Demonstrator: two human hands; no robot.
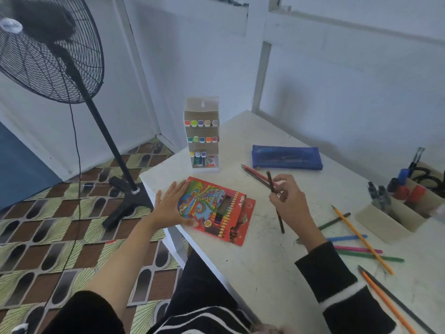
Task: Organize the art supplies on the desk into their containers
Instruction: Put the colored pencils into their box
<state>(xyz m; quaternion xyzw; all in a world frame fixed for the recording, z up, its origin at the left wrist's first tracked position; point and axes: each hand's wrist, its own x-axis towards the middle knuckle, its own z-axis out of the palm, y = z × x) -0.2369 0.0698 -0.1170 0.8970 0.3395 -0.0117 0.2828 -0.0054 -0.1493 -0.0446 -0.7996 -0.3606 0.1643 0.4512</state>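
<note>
A red coloured-pencil box (216, 208) lies flat on the white desk (265, 261), near its left edge. My left hand (168, 206) rests on the box's left end with straight fingers. My right hand (287, 196) pinches a dark pencil (275, 201) just right of the box, tilted above the desk. Several loose coloured pencils (361, 247) lie scattered to the right. Two more pencils (255, 175) lie beyond my right hand.
A blue pencil pouch (286, 157) lies at the back. A white marker rack (202, 133) stands at the desk's far left corner. A cardboard organiser (395, 218) with markers and scissors sits at the right. A standing fan (48, 49) is on the floor at left.
</note>
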